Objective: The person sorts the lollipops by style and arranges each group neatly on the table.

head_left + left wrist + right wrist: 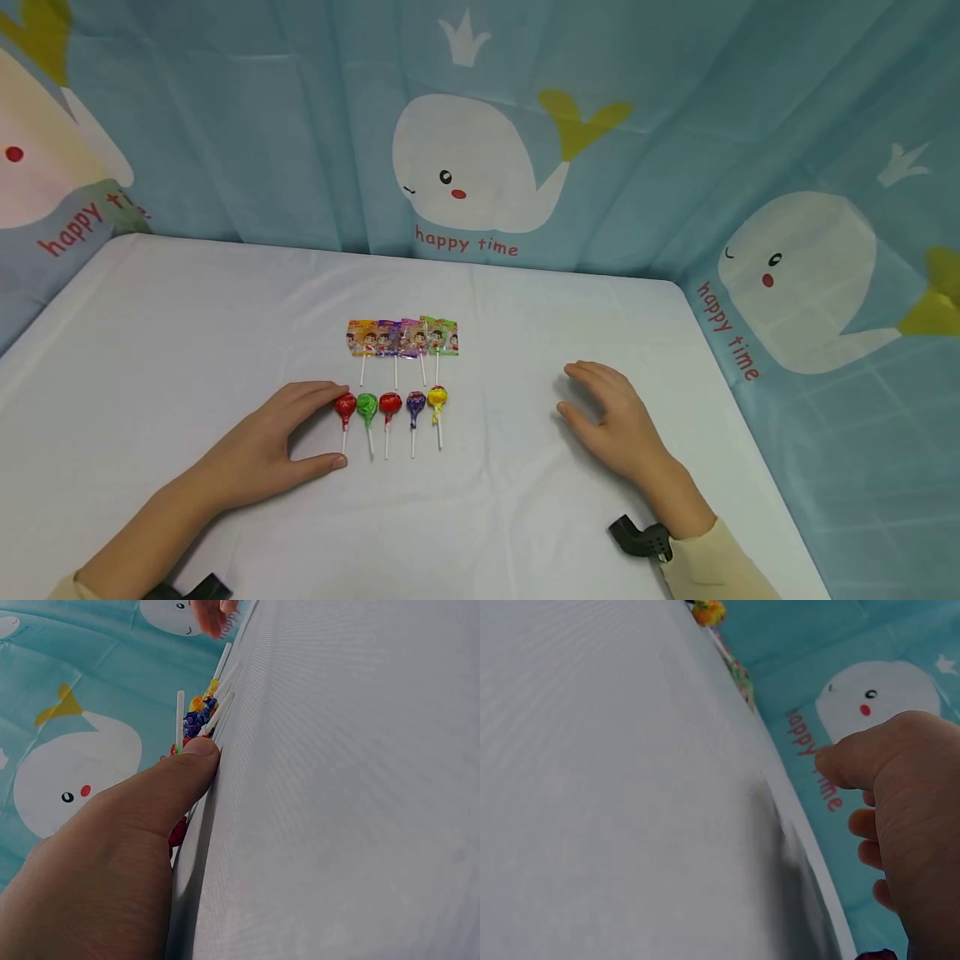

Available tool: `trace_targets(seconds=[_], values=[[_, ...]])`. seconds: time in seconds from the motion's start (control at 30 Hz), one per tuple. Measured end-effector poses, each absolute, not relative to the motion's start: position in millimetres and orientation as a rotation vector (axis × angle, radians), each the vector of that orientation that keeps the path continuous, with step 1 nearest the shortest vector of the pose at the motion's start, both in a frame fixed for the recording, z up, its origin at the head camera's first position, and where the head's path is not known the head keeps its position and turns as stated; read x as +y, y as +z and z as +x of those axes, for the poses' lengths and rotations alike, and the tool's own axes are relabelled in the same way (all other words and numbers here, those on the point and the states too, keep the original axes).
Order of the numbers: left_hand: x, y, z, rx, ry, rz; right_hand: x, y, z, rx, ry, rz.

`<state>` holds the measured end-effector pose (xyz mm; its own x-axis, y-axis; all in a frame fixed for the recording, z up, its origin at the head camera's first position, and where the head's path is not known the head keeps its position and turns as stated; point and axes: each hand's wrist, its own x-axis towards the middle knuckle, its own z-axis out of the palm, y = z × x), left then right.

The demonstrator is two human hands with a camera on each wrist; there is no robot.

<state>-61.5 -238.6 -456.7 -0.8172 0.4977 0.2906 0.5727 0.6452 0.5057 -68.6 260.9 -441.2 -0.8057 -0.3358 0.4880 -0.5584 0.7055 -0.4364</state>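
My left hand (pixel 258 454) rests at the left end of a row of round lollipops, thumb and fingers spread apart. Its fingertips are right at the head of the leftmost red lollipop (pixel 346 406), and the thumb tip lies beside the stick's lower end. To the right follow a green lollipop (pixel 367 407), another red lollipop (pixel 390 404), a purple lollipop (pixel 416 402) and a yellow lollipop (pixel 437 397), sticks toward me. My right hand (pixel 618 425) is over the right part of the table, fingers relaxed and slightly bent, with nothing visible between them.
Behind the row lie several flat lollipops in printed wrappers (pixel 388 337), side by side. A white cloth covers the table (pixel 510 483). Blue whale-print curtains (pixel 300 125) stand along its back and right edges. In the right wrist view, a small dark red thing (pixel 877 955) shows at the bottom edge.
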Motion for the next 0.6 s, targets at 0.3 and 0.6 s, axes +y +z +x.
trace_targets(seconds=[0.3, 0.6], values=[[-238.5, -458.3, -61.4, -2.753, -0.893, -0.878, 281.7, -442.0, -61.4, -2.585, 0.806, 0.587], [-239.4, -459.0, -62.7, -2.734, -0.887, -0.891, 299.7, -441.0, -52.7, -2.644, 0.786, 0.477]])
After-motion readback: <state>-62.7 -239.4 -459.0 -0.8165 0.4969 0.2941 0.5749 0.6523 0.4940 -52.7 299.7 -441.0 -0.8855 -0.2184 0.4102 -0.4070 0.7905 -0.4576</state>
